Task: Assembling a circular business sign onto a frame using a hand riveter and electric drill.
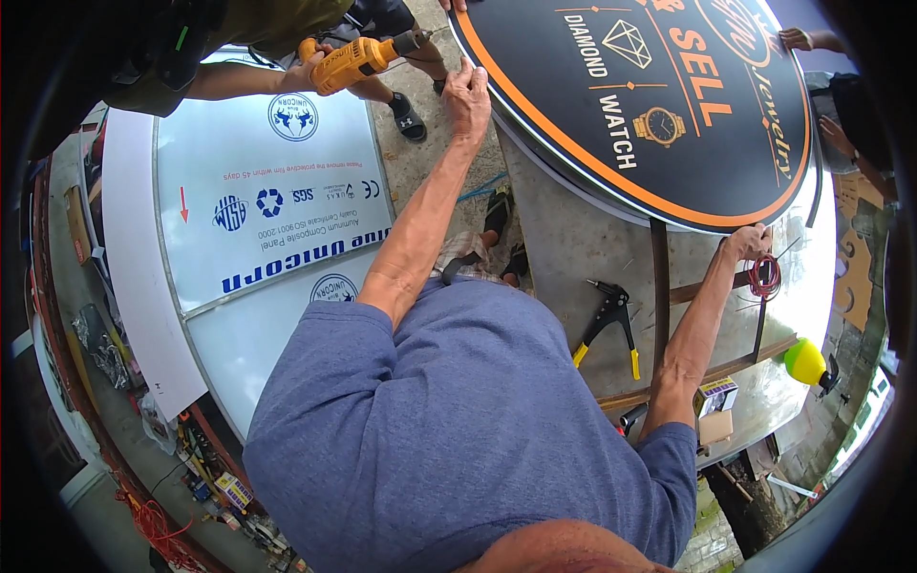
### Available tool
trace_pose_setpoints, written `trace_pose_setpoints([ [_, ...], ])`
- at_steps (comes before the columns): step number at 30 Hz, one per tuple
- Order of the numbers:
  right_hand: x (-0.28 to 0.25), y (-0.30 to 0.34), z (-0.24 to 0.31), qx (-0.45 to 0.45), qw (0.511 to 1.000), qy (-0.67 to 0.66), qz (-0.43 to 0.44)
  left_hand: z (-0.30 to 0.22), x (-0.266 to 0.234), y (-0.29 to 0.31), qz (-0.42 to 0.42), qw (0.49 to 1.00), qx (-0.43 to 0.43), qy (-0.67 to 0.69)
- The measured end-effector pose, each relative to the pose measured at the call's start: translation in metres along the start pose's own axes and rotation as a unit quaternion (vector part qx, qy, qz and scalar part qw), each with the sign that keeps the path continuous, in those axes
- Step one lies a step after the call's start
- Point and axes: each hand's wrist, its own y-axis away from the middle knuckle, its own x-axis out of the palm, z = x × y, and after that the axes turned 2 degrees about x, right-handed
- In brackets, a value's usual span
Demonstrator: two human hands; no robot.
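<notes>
A large round sign (535, 91) with a black face, orange ring and white edge takes up the upper right. It shows a watch and a diamond drawing. My left hand (467, 103) is closed on its left rim, arm stretched forward. My right hand (748, 243) grips the near right rim, with a coil of red wire (764, 277) hanging just below it. Other people's hands touch the sign too: a hand (796, 39) at its right edge and fingertips at its upper left. Fingertips of both my hands are partly hidden by the rim.
On the metal table (554, 258) lie a hand riveter (607, 323) with yellow grips, a yellow-green bottle (805, 362) and a small box (715, 395). At upper left a person holds a yellow power drill (355, 64) over film-covered panels (229, 172). Tools litter the lower left.
</notes>
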Motion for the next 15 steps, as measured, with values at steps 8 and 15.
trace_pose_setpoints([
  [8,-0.0001,-0.0016,-0.0016,-0.001,1.0,0.011,-0.002,0.0007,0.0016,-0.0004,-0.003,1.0,0.007,-0.007],
  [15,-0.0041,0.0021,0.0039,0.006,0.999,0.042,0.006,-0.0016,0.0003,-0.0009,0.01,0.999,0.012,-0.028],
])
